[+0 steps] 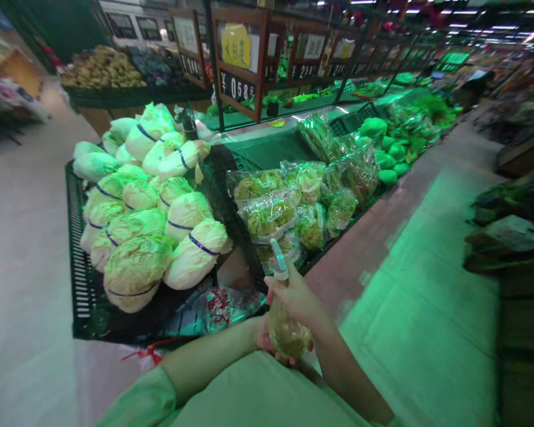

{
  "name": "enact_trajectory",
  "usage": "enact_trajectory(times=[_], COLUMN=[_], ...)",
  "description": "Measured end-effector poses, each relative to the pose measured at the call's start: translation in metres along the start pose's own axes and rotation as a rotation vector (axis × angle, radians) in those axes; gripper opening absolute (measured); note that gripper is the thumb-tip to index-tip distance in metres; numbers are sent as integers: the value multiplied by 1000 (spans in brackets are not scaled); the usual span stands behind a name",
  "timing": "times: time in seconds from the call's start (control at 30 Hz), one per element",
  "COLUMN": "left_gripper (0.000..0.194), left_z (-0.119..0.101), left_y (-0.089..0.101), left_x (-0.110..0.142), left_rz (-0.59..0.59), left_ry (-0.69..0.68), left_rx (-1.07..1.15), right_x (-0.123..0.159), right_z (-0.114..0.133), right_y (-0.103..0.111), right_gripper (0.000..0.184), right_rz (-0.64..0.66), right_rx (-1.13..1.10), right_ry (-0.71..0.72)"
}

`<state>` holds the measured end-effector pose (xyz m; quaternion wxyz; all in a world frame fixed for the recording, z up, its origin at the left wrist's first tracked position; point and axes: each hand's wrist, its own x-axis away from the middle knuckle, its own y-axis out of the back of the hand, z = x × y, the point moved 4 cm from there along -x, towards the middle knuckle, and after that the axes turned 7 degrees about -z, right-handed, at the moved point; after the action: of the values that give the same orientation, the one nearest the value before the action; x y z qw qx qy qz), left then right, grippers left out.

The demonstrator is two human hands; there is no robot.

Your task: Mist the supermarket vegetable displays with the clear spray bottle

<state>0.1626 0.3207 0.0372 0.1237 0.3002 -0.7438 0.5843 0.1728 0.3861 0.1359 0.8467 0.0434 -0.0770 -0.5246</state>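
Observation:
Close to my body I hold a clear bottle (pixel 287 332) with a pale collar and a narrow, tapered nozzle that points up and away from me. My right hand (pixel 293 293) is closed around its upper part, just below the collar. Lower down, my left hand (pixel 263 335) is wrapped round the bottle's base, partly hidden behind it. Bagged leafy vegetables (pixel 269 216) lie just beyond the nozzle. To the left, several napa cabbages (pixel 137 267) with blue bands are heaped in a black crate (pixel 76 279).
A plastic bag with red print (pixel 220 308) lies at the crate's front, above a red tie (pixel 146 354). Price signs (pixel 238 62) hang over the stand. More green produce (pixel 385 154) runs along it to the right. A tiled aisle (pixel 409 284) lies right, another display (pixel 511 237) beyond.

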Motion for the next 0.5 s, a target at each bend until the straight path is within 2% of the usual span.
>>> enact_trajectory(times=[0.1, 0.23, 0.4, 0.5], left_gripper=[50, 47, 51, 53], left_z=[-6, -16, -36, -45], left_y=[-1, -5, -24, -35], left_x=[-11, -37, -66, -77], left_rz=[-32, 14, 34, 30], left_ry=[6, -20, -58, -9], left_rx=[0, 23, 59, 104], right_x=[-8, -16, -25, -33], right_z=[-7, -11, -15, -25], right_y=[16, 43, 82, 104], right_gripper=[25, 27, 21, 20], right_rz=[15, 31, 85, 122], right_rx=[6, -43, -157, -244], right_ry=[6, 12, -1, -44])
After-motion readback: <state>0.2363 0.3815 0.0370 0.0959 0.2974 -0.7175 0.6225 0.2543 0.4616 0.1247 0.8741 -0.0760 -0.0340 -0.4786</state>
